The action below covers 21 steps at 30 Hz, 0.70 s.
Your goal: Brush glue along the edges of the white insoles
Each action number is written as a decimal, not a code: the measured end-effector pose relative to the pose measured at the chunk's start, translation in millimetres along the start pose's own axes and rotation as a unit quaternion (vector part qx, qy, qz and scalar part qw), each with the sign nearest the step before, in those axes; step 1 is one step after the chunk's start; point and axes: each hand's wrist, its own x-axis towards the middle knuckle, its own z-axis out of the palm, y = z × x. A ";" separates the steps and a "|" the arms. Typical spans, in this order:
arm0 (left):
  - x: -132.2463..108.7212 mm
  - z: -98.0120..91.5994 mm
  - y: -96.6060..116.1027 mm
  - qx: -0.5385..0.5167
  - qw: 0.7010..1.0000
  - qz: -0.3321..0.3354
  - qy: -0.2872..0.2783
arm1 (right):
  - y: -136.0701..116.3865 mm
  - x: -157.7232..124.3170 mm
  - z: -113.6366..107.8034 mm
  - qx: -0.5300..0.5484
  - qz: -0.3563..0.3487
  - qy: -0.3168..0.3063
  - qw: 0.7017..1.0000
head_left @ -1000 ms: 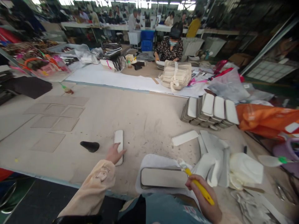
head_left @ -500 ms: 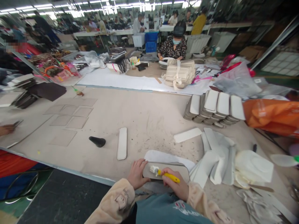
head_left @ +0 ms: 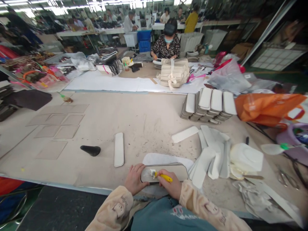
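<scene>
A long grey panel with rounded ends [head_left: 175, 171] lies on a white sheet [head_left: 158, 158] at the table's near edge. My left hand [head_left: 133, 179] presses on the panel's left end, fingers curled over its edge. My right hand [head_left: 168, 185] is closed round a yellow-handled brush [head_left: 160, 175] whose white bristles touch the panel's left part. A similar white panel [head_left: 118, 149] lies alone just to the left, beside a black oval piece [head_left: 90, 150].
Loose white panels [head_left: 211, 154] lie to the right, stacked panels [head_left: 208, 105] behind them, an orange bag [head_left: 264, 107] far right. Flat squares [head_left: 56, 125] sit on the table [head_left: 144, 115] at left. A person [head_left: 166, 45] works at the far side beside a tied bundle [head_left: 173, 73].
My left hand left the white panel at the left and came to the grey panel's left end. My right hand brought the brush from the right end onto the panel.
</scene>
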 end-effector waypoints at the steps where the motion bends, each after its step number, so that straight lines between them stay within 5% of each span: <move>1: 0.3 -0.1 0.3 0.006 1.000 -0.002 -0.004 | 2.1 -4.6 -6.0 -0.006 0.006 0.017 1.000; 8: 0.1 1.7 -1.5 0.025 1.000 0.000 -0.007 | 25.6 -56.3 -61.9 -0.027 0.077 0.167 0.983; 12: -0.2 4.5 -3.7 0.017 1.000 0.011 0.007 | 23.6 -77.5 -74.3 -0.047 0.086 0.216 0.971; 21: -2.5 6.8 -4.3 -0.003 0.999 0.031 0.031 | -10.1 -33.4 -18.2 0.094 0.066 0.024 0.993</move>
